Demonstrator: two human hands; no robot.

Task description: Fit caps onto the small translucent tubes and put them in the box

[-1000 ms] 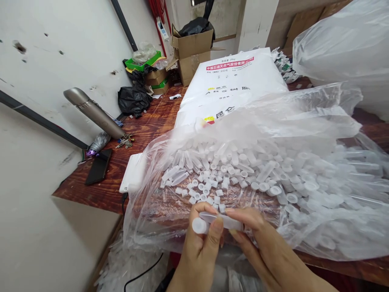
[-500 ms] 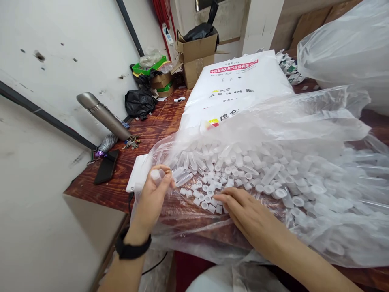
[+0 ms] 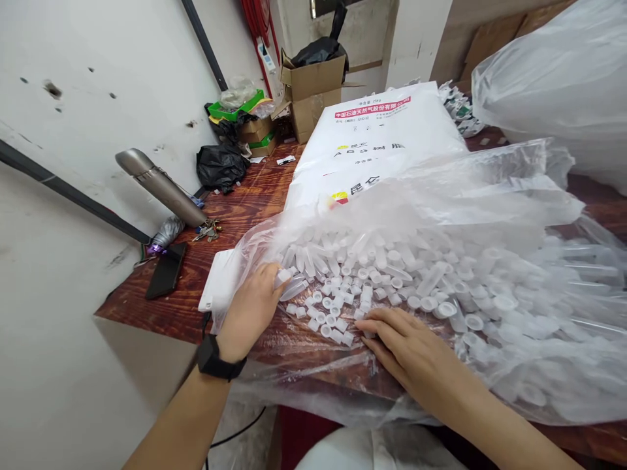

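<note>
A white translucent plastic tube (image 3: 283, 277) pokes out past the fingers of my left hand (image 3: 255, 301), which is curled closed around it, back of the hand up. My right hand (image 3: 399, 334) rests low over the bagged table, thumb and fingers closing on a small white plastic cap (image 3: 369, 334) that is mostly hidden. Between the hands lie several loose white caps (image 3: 331, 320), some with their round openings up. Behind them spreads a heap of translucent tubes (image 3: 431, 279), partly inside a clear plastic bag (image 3: 441, 192).
A white printed sack (image 3: 372, 134) lies behind the heap. To the left are a white flat device (image 3: 215, 281), a black phone (image 3: 166, 271), keys (image 3: 208, 230) and a metal flask (image 3: 159, 186). A black bag (image 3: 221, 166) and a cardboard box (image 3: 313, 91) stand farther back.
My left hand has turned over and moved right, so the tube now points forward toward the heap. My right hand has shifted slightly toward me, its fingers lower by the caps.
</note>
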